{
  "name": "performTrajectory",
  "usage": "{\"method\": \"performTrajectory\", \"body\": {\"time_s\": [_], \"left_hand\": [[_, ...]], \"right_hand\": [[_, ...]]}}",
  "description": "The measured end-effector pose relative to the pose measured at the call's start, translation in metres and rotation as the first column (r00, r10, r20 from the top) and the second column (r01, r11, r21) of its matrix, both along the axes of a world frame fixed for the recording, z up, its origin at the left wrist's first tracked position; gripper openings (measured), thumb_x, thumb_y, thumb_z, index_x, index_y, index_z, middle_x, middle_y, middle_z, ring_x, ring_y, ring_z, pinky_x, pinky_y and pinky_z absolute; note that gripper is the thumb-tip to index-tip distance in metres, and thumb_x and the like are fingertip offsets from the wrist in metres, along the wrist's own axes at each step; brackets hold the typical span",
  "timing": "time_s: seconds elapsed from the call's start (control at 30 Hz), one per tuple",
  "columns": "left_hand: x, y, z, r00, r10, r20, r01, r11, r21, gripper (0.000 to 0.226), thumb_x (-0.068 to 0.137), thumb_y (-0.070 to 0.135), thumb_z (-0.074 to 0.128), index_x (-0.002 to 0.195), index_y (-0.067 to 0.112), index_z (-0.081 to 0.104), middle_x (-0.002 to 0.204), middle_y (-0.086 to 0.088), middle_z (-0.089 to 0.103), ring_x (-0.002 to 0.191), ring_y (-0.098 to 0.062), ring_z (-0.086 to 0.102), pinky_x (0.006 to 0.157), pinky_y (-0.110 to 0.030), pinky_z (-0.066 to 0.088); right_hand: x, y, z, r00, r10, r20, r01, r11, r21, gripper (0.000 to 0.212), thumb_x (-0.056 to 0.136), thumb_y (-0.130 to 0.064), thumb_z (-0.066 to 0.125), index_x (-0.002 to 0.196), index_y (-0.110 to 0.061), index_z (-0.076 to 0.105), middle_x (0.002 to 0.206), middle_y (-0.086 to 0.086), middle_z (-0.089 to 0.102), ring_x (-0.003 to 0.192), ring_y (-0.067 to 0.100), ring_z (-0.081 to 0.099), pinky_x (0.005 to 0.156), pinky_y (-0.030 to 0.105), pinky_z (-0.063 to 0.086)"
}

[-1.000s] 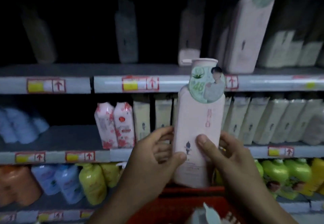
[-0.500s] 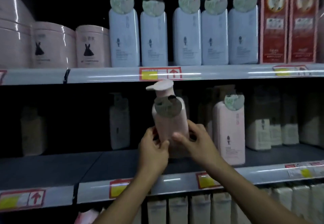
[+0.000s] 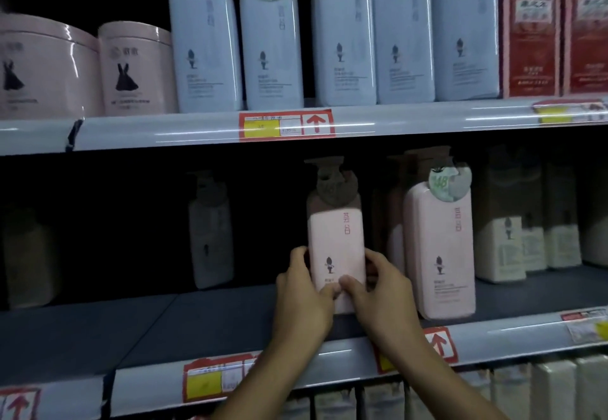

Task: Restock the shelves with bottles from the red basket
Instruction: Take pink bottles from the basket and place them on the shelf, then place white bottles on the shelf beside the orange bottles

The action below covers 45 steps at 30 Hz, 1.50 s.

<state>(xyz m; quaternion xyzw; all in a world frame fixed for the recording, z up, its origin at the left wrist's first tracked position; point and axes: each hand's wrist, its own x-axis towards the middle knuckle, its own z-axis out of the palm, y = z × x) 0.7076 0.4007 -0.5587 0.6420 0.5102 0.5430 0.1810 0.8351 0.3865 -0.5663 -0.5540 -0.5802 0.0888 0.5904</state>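
A pink pump bottle (image 3: 335, 245) stands upright on the dark middle shelf (image 3: 204, 324), its top in shadow under the shelf above. My left hand (image 3: 301, 298) grips its lower left side and my right hand (image 3: 378, 291) its lower right side, thumbs meeting on the front label. A matching pink bottle (image 3: 439, 251) with a round green tag stands just to the right, a small gap between them. The red basket is out of view.
Pale bottles (image 3: 212, 232) stand far back on the middle shelf at left, cream ones (image 3: 503, 242) at right. The upper shelf holds blue-white bottles (image 3: 342, 44), pink tubs (image 3: 135, 70) and red boxes (image 3: 529, 31). Price strips (image 3: 286, 125) line the shelf edges.
The bottle went from held in front of the shelves, up and forward into the middle shelf, and now sits deeper beside the other pink bottle. My view has moved closer.
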Motion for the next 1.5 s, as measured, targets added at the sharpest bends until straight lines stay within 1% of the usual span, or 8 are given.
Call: {"method": "performTrajectory", "body": {"time_s": [0.27, 0.47, 0.63, 0.77, 1.0, 1.2, 1.4, 1.5], "left_hand": [[0.014, 0.007, -0.002, 1.0, 0.014, 0.005, -0.014, 1.0, 0.006, 0.056, 0.079, 0.017, 0.08, 0.127, 0.024, 0.051, 0.117, -0.004, 0.066, 0.101, -0.016, 0.065, 0.08, -0.026, 0.052], [0.004, -0.033, 0.011, 0.997, 0.046, 0.057, -0.05, 0.996, 0.073, 0.084, 0.085, 0.023, 0.077, 0.155, 0.021, 0.03, 0.148, -0.009, 0.05, 0.13, -0.025, 0.054, 0.106, -0.036, 0.047], [-0.012, -0.101, 0.0, 0.987, -0.075, 0.142, 0.06, 0.993, 0.105, 0.058, 0.091, 0.021, 0.073, 0.142, 0.019, 0.047, 0.126, 0.001, 0.063, 0.111, -0.011, 0.063, 0.09, -0.021, 0.051], [-0.025, -0.154, -0.09, 0.978, -0.134, 0.16, 0.129, 0.991, 0.043, 0.036, 0.085, 0.02, 0.073, 0.118, 0.025, 0.058, 0.093, 0.009, 0.067, 0.081, -0.004, 0.065, 0.076, -0.023, 0.052], [-0.051, -0.236, -0.275, 0.974, -0.196, -0.118, 0.115, 0.866, -0.486, 0.036, 0.089, 0.009, 0.066, 0.12, 0.026, 0.06, 0.09, -0.003, 0.074, 0.083, -0.012, 0.07, 0.082, -0.03, 0.058], [-0.059, -0.234, -0.306, 0.757, -0.539, -0.369, 0.112, 0.664, -0.739, 0.054, 0.089, 0.02, 0.066, 0.138, 0.031, 0.046, 0.108, 0.01, 0.062, 0.088, -0.005, 0.06, 0.073, -0.021, 0.047], [-0.074, -0.206, -0.315, 0.618, -0.611, -0.494, 0.08, 0.674, -0.734, 0.05, 0.089, 0.016, 0.065, 0.135, 0.026, 0.046, 0.124, -0.001, 0.06, 0.106, -0.018, 0.062, 0.091, -0.035, 0.053], [-0.073, -0.204, -0.327, 0.598, -0.635, -0.489, 0.106, 0.668, -0.737, 0.049, 0.087, 0.016, 0.065, 0.133, 0.024, 0.048, 0.123, -0.001, 0.062, 0.107, -0.021, 0.064, 0.091, -0.038, 0.054]], "right_hand": [[-0.004, -0.003, 0.009, 0.999, -0.008, -0.033, 0.006, 0.998, -0.059, 0.045, 0.088, -0.01, 0.068, 0.132, -0.013, 0.058, 0.122, 0.011, 0.069, 0.113, 0.028, 0.066, 0.097, 0.041, 0.054], [-0.012, -0.049, 0.016, 0.995, -0.033, 0.093, 0.036, 0.999, -0.028, 0.059, 0.095, -0.028, 0.061, 0.147, -0.007, 0.043, 0.142, 0.015, 0.05, 0.13, 0.032, 0.051, 0.107, 0.038, 0.042], [-0.016, -0.124, -0.007, 0.982, 0.164, 0.096, -0.17, 0.984, 0.057, 0.043, 0.098, -0.03, 0.06, 0.139, -0.018, 0.055, 0.135, -0.001, 0.059, 0.121, 0.011, 0.058, 0.101, 0.026, 0.049], [-0.003, -0.171, -0.092, 0.935, 0.341, 0.101, -0.335, 0.94, -0.071, 0.022, 0.099, -0.026, 0.06, 0.118, -0.017, 0.067, 0.104, -0.005, 0.07, 0.095, 0.001, 0.063, 0.074, 0.007, 0.049], [0.053, -0.202, -0.264, 0.751, 0.522, 0.405, -0.106, 0.7, -0.706, 0.023, 0.095, -0.034, 0.064, 0.096, -0.01, 0.063, 0.092, 0.007, 0.061, 0.082, 0.026, 0.06, 0.072, 0.035, 0.046], [0.043, -0.199, -0.296, 0.474, 0.72, 0.507, -0.063, 0.602, -0.796, 0.048, 0.089, -0.036, 0.072, 0.127, -0.015, 0.053, 0.13, 0.013, 0.049, 0.126, 0.036, 0.05, 0.093, 0.041, 0.048], [0.007, -0.208, -0.318, 0.328, 0.751, 0.574, -0.063, 0.623, -0.779, 0.02, 0.089, -0.041, 0.061, 0.083, -0.024, 0.053, 0.092, -0.003, 0.062, 0.088, 0.024, 0.063, 0.088, 0.039, 0.049], [0.018, -0.217, -0.324, 0.389, 0.841, 0.376, 0.053, 0.387, -0.921, 0.032, 0.093, -0.046, 0.057, 0.077, -0.019, 0.06, 0.078, -0.002, 0.061, 0.075, 0.018, 0.06, 0.079, 0.034, 0.054]]}}
